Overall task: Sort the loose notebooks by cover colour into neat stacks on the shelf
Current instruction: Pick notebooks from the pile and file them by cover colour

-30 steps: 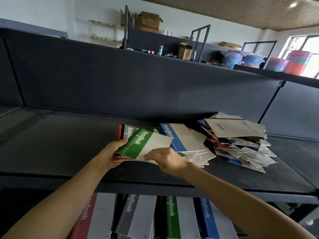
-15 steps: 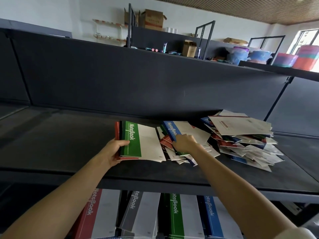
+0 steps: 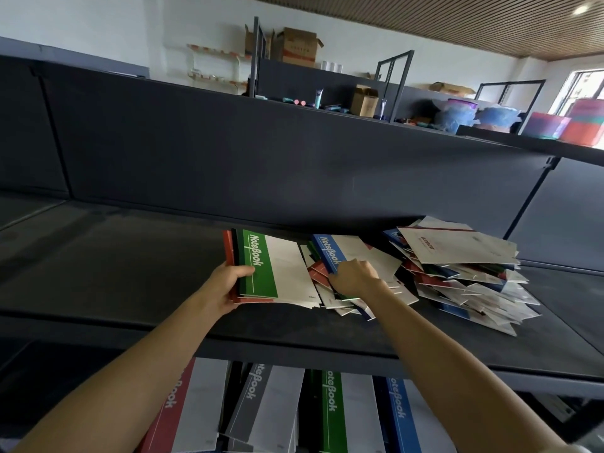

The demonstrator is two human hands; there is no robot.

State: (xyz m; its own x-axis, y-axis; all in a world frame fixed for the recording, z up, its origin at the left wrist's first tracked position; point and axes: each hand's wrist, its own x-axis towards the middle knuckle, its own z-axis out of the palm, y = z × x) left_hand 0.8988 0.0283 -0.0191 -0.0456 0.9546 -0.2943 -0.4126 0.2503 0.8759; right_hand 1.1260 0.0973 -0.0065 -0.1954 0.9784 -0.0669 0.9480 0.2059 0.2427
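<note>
Where the view began, below the shelf's front lip, four sorted piles stood side by side on the lower level: a red notebook, a grey notebook, a second green one and a second blue one, their far ends tucked under the lip.

Both forearms crossed that lip onto the dark shelf surface. The left hand gripped the near left corner of a small squared stack, thumb on top of the green notebook and fingers under; a red cover showed along the stack's left edge beneath it. I saw the near edge of that stack lifted slightly off the shelf, while its right edge lay just beside the loose spill.

The right hand sat on the spill with fingers curled over the near end of the blue notebook; I could not tell whether they had actually closed on it or only rested there. That book lay tilted on red and white covers fanned out beneath.

To the right the loose heap sprawled toward the shelf's front, corners jutting every way, a pale cover lying on top. Left of the held stack, a broad bare stretch of shelf ran to the frame edge.

Behind everything the dark back panel rose straight from the shelf's rear edge, close behind the notebooks. Beyond it, a cardboard box and coloured tubs sat on farther racks.
</note>
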